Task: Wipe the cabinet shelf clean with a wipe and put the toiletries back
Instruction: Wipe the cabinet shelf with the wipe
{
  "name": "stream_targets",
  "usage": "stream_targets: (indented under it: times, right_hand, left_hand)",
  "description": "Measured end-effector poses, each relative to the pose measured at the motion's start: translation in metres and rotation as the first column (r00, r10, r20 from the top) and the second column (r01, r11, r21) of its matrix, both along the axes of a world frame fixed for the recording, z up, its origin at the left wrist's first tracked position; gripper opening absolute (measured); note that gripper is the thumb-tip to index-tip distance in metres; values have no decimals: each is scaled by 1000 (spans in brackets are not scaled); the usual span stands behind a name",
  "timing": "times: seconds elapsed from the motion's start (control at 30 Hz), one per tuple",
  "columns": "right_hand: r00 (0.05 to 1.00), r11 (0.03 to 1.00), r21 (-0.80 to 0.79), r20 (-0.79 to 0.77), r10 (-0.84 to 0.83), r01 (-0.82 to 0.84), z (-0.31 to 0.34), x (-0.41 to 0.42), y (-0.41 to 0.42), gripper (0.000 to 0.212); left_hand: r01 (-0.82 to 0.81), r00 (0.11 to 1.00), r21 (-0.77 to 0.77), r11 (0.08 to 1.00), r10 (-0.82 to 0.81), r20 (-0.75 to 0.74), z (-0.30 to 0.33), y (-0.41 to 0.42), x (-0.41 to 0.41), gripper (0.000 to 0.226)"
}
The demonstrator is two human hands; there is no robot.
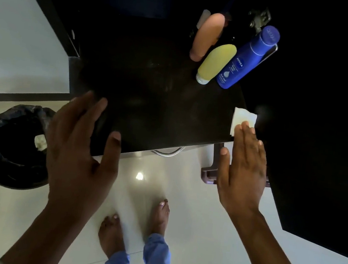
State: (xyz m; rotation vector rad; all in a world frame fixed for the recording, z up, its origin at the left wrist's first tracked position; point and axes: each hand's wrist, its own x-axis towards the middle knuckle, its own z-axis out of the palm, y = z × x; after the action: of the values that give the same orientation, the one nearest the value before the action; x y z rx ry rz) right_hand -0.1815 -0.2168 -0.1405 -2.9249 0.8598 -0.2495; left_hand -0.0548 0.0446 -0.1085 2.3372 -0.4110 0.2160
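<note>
The dark cabinet shelf (pixel 151 97) lies in front of me. At its back right stand three toiletries: a peach tube (pixel 207 36), a yellow tube (pixel 215 64) and a blue Nivea bottle (pixel 247 57). A white wipe (pixel 242 117) lies at the shelf's right front corner. My right hand (pixel 243 167) is flat, its fingertips pressing on the wipe. My left hand (pixel 81 139) hovers open over the shelf's left front edge, fingers spread, holding nothing.
A black bin (pixel 1 144) with a liner stands on the floor at left, a crumpled white wipe (pixel 40 142) inside. A metal handle (pixel 168 152) sticks out under the shelf front. An open dark cabinet door (pixel 321 151) is at right. Bare feet stand on pale tiles below.
</note>
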Motion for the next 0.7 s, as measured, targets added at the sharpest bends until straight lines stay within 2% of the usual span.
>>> stream_targets:
  times: [0.13,0.23,0.5,0.7]
  right_hand:
    - [998,997,-61,-44,-54,51,3,2,5,61]
    - [989,987,-126,-96,-115,103,7,6,11,63]
    - [986,986,-131,-118,-117,101,9,32,9,70]
    - [985,991,-106,-147,-90,75,16,33,22,73]
  left_hand:
    - [30,999,99,995,-25,-48,-5,-4,1,58]
    - [17,996,113,993,-7,-88,-6,-2,1,59]
    - [-36,990,79,996,46,-130,-10,6,2,57]
    - [-126,977,-58,990,113,-183,-2,11,3,58]
